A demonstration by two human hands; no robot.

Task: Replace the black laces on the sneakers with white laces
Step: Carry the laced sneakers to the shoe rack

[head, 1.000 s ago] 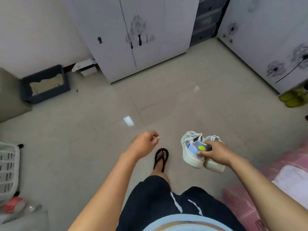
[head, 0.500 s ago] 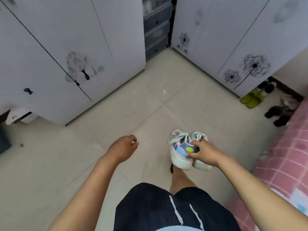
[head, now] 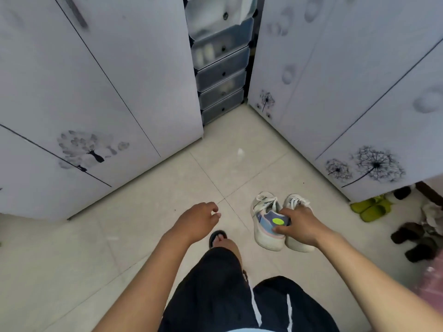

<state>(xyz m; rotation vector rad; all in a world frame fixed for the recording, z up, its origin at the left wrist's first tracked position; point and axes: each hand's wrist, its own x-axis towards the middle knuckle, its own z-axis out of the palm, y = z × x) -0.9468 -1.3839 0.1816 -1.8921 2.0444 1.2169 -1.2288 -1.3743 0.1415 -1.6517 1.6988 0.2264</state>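
The pair of sneakers [head: 280, 221] hangs side by side, toes pointing away from the person, above the tiled floor [head: 167, 212] and just right of centre in the head view. The right hand [head: 299, 224] has them at the heel end: its fingers curl down into the shoe openings while the thumb presses on the left shoe's side below a lime-green spot, so this grip is pinching both shoes together. The laces [head: 268, 200] showing over the tongues look pale; black ones cannot be made out here.

The left hand [head: 199, 221] is well apart from the shoes, off to their left, carrying nothing, its fingers loosely curled with thumb and fingertips close together.

A foot in a black sandal [head: 217, 237] stands on the floor between the two hands, below them. White wardrobes [head: 96, 92] with dandelion prints stand left and right, with a stack of dark translucent drawers [head: 221, 75] in the gap between them. Along the right edge lie green slippers [head: 371, 208] and dark shoes [head: 412, 238], near the foot of the right wardrobe. Nothing lies between the sneakers and the floor beneath them
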